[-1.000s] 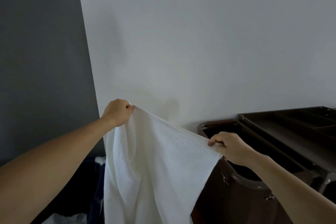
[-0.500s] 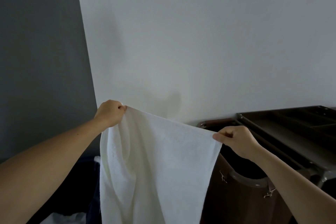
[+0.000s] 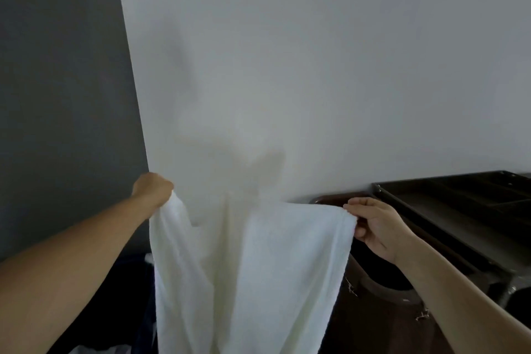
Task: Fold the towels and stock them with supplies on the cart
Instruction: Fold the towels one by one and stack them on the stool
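Observation:
A white towel point(image 3: 253, 273) hangs in the air in front of the white wall, stretched by its top edge. My left hand point(image 3: 152, 190) grips the upper left corner. My right hand point(image 3: 376, 227) pinches the upper right corner. The top edge sags a little between the two hands. The lower part of the towel runs out of the frame at the bottom. To the right stands the dark cart point(image 3: 459, 210), with a divided tray on top.
A brown laundry bag point(image 3: 382, 313) hangs on the cart's left end, clipped to a rounded rim, just behind my right wrist. A grey wall panel point(image 3: 57, 95) fills the left. Dark cloth and some white fabric point(image 3: 94, 349) lie low at the bottom left.
Both hands have moved apart, the left one further left and the right one further right and up. The towel is now spread wider and more level.

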A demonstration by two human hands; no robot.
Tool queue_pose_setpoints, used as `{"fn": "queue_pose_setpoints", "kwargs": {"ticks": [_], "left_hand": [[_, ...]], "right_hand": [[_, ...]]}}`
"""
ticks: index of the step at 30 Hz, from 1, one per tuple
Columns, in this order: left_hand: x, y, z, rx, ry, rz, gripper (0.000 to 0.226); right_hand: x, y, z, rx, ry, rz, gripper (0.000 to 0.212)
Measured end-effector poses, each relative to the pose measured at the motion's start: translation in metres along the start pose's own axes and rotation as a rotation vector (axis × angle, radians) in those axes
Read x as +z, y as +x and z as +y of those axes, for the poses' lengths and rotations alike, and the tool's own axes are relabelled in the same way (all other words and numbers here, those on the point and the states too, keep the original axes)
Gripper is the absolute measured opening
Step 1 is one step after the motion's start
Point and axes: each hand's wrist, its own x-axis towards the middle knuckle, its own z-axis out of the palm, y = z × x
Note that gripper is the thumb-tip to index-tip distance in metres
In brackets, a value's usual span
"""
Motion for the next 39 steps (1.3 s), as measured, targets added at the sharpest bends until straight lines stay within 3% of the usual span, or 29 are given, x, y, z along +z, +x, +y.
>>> {"fn": "queue_pose_setpoints", "kwargs": {"ticks": [2,4,9,11,13,16,20,26,29,31,35,36,39], "left_hand": [[0.000,-0.002,-0.014,-0.089,-0.079,-0.007,0.027],[0.004,-0.011,-0.017,-0.071,-0.109,-0.036,0.030],[0.034,-0.072,0.026,0.367,-0.131,-0.215,0.026],[0.049,-0.096,0.046,0.558,-0.080,-0.235,0.033],[0.060,-0.116,0.058,0.638,-0.087,-0.246,0.047],[0.069,-0.134,0.066,0.612,-0.131,-0.289,0.057],[0.067,-0.140,0.068,0.611,-0.055,-0.253,0.028],[0.069,-0.143,0.062,0.684,-0.009,-0.373,0.022],[0.068,-0.144,0.053,0.736,0.056,-0.391,0.019],[0.069,-0.142,0.049,0.715,0.008,-0.366,0.008],[0.059,-0.132,0.044,0.712,-0.087,-0.340,0.018],[0.053,-0.128,0.042,0.716,-0.130,-0.366,0.008],[0.037,-0.117,0.040,0.670,-0.298,-0.380,0.016]], "right_hand": [[0.000,0.000,0.010,0.063,-0.112,0.074,0.012],[0.009,-0.001,0.019,0.079,-0.225,0.106,0.011],[0.069,0.000,0.023,-0.020,-0.414,0.020,0.009],[0.097,0.001,0.018,-0.069,-0.465,-0.029,0.011],[0.118,0.001,0.012,-0.105,-0.510,-0.074,0.011],[0.137,0.000,0.006,-0.129,-0.569,-0.094,0.011],[0.144,0.000,0.004,-0.105,-0.525,-0.087,0.018],[0.148,-0.006,0.001,-0.087,-0.537,-0.081,0.027],[0.149,-0.012,-0.009,-0.020,-0.592,-0.160,0.027],[0.149,-0.018,-0.013,-0.011,-0.602,-0.208,0.037],[0.142,-0.019,-0.013,-0.122,-0.726,-0.341,0.045],[0.139,-0.018,-0.012,-0.147,-0.745,-0.383,0.044],[0.119,-0.012,-0.006,-0.229,-0.717,-0.394,0.033]]}}
